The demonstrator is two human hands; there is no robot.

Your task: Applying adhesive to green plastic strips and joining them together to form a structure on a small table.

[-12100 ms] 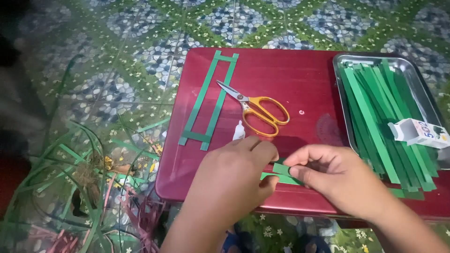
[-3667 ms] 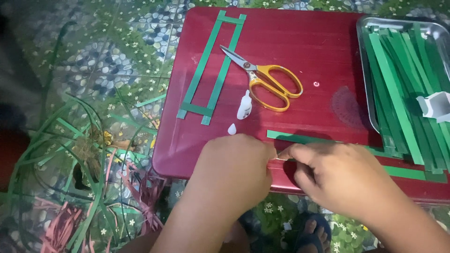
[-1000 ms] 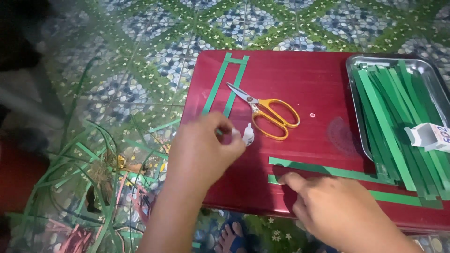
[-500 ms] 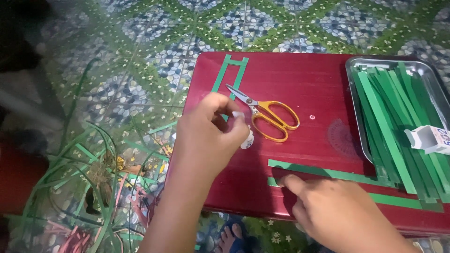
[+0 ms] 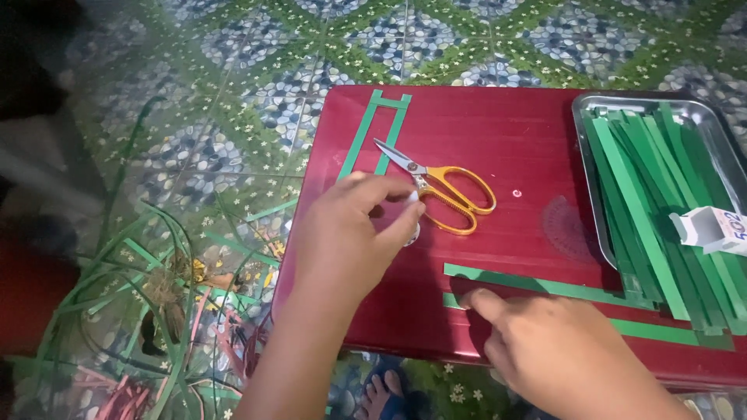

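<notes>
My left hand (image 5: 342,233) pinches a small white glue tube (image 5: 411,201) between thumb and fingers, just left of the yellow-handled scissors (image 5: 451,198) on the red table (image 5: 513,124). My right hand (image 5: 568,350) rests at the table's near edge, its index finger pressing the left end of two long green paper strips (image 5: 545,285) that lie side by side. A ladder-shaped frame of green strips (image 5: 375,128) lies at the table's far left corner, partly hidden by my left hand.
A metal tray (image 5: 588,183) at the right holds several green strips (image 5: 654,187) and a small white box (image 5: 712,229). Green and pink paper scraps (image 5: 156,288) litter the patterned tile floor to the left. A bare foot (image 5: 381,393) shows under the table.
My left hand has left the strips, reached up toward the scissors and closed on the white glue tube. My right hand stays pressing the strips.
</notes>
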